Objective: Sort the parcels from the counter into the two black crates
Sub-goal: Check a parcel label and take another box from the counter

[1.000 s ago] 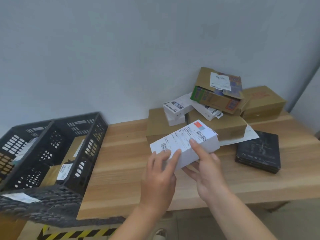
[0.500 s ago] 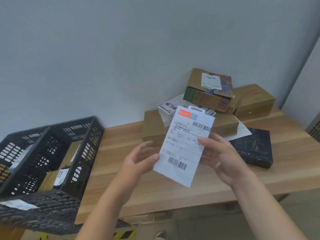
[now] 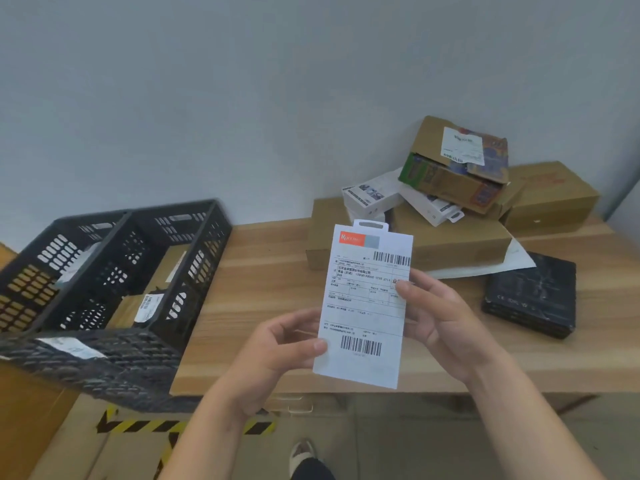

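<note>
While the person studies its label, the flat white parcel with the printed shipping label point(image 3: 365, 306) hangs upright in the air over the front edge of the pale wooden desk point(image 3: 263, 282), held between both hands. The left hand point(image 3: 277, 355) pinches its lower left edge, thumb on the label and fingers point(image 3: 298, 322) curled behind. The right hand point(image 3: 446, 323) grasps the right edge higher up in the same way. Both grips sit only on the margins, so I judge that a slip would send the parcel to the floor rather than onto the desk. A misread label would land it in the wrong one of the two black slatted plastic crates point(image 3: 207, 251), which stand side by side at the desk's left end and already hold labelled brown boxes. What the crates rest on I cannot tell. Against the wall, the heap of brown cardboard boxes point(image 3: 457, 244) carries small white cartons point(image 3: 372, 199) and a torn, tilted box on top, so pulling from underneath could topple it. A flat black wrapped parcel point(image 3: 530, 296) lies just beside the heap. The plain grey-blue wall point(image 3: 242, 98) backs the desk, and yellow-and-black hazard tape point(image 3: 138, 426) marks the floor below.
</note>
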